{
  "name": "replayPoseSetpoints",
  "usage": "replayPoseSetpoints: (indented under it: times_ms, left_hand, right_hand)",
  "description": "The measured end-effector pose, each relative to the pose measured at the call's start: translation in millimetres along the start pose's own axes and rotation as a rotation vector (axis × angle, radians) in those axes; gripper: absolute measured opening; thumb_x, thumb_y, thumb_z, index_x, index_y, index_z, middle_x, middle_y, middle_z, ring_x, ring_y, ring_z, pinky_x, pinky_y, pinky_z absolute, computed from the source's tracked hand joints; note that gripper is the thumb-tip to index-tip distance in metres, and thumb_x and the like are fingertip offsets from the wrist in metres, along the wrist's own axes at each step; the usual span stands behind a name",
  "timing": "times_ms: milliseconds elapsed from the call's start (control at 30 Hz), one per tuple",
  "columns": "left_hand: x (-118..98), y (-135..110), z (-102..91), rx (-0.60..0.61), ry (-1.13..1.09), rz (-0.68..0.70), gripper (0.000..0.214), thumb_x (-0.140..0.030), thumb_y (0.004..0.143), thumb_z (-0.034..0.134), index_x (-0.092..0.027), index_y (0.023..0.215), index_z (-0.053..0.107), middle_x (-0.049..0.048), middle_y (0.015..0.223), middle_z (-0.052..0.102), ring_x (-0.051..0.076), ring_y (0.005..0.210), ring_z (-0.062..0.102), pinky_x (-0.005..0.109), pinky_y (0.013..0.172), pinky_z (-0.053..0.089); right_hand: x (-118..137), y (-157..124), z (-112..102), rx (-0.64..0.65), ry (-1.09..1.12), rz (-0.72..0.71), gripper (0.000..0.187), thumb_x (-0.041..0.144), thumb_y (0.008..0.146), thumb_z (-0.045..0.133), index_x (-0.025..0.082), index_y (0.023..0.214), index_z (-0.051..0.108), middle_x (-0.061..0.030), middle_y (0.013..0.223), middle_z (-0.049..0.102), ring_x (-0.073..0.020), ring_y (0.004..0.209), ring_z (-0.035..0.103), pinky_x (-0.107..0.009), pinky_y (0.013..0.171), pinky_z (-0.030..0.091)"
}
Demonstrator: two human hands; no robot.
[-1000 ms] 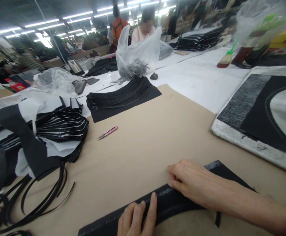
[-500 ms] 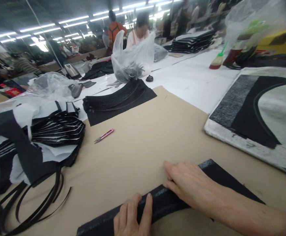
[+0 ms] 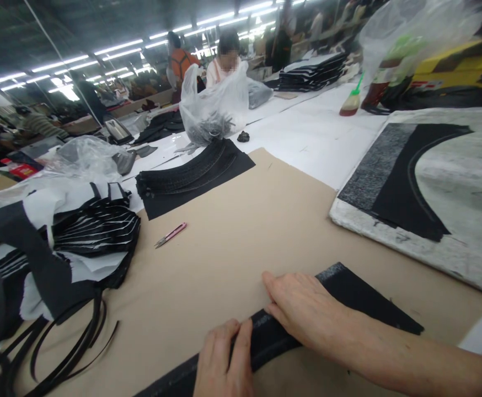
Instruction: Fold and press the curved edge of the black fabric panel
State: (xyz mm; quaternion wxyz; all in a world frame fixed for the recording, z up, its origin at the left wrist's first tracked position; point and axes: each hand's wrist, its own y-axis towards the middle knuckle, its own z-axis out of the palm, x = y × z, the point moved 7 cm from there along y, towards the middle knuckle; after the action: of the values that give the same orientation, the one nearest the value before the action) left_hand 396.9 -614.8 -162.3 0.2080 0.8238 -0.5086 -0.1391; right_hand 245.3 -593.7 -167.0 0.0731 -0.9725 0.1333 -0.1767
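A long, curved black fabric piece (image 3: 363, 300) lies along the front of the tan board. The upper edge of this piece looks folded over. My right hand (image 3: 303, 303) grips that edge near its middle, with thumb and curled fingers close together on it. Just to the left, my left hand (image 3: 226, 358) rests on the same piece, its fingers stretched out and laid across the strip. Part of the fabric is hidden under both hands and the right forearm. Pink-handled thread snips (image 3: 170, 235) lie on the board beyond my left hand.
Black narrow strips (image 3: 96, 314) curl at the left, beside a heap of black and white pieces (image 3: 100, 231). Stacked curved black pieces (image 3: 195, 176) lie at the back. A pale slab (image 3: 406, 245) carrying another black piece (image 3: 414, 171) stands right. A co-worker (image 3: 224, 58) sits behind a plastic bag (image 3: 216, 105).
The view has shifted slightly. My left hand's thumb and fingers have drawn closer together on the fabric. My right hand keeps its place on the folded edge.
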Motion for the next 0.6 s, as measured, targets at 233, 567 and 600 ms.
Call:
replayPoseSetpoints:
  times_ms: [233,567,600]
  left_hand:
    - [-33.1,2.6,36.6,0.088,-0.143,0.041,0.042,-0.003,0.086,0.033,-0.009,0.122,0.053,0.0103,0.100,0.066,0.018,0.091,0.062,0.030,0.083,0.055]
    - [-32.5,1.7,49.9,0.034,-0.071,0.079,0.043,-0.004,0.087,0.035,-0.013,0.125,0.053,0.0048,0.084,0.062,0.016,0.077,0.057,0.028,0.073,0.051]
    - [-32.9,2.6,49.8,0.017,-0.066,0.078,0.042,-0.004,0.088,0.036,-0.013,0.125,0.053,0.0043,0.083,0.062,0.016,0.076,0.057,0.028,0.073,0.051]
  right_hand:
    - [-11.9,-2.3,-16.2,0.070,0.054,0.043,0.010,0.021,0.083,0.058,0.016,0.092,0.057,-0.0060,0.079,0.062,-0.0212,0.076,0.061,-0.028,0.061,0.036]
    - [-76.1,-7.4,-51.7,0.288,0.209,0.149,0.014,0.029,0.080,0.057,0.019,0.072,0.061,-0.0030,0.077,0.065,-0.0173,0.074,0.057,-0.027,0.062,0.032]
    - [-78.4,-7.5,-51.1,0.299,0.205,0.152,0.013,0.027,0.080,0.057,0.018,0.071,0.061,-0.0030,0.077,0.064,-0.0170,0.073,0.057,-0.027,0.062,0.031]
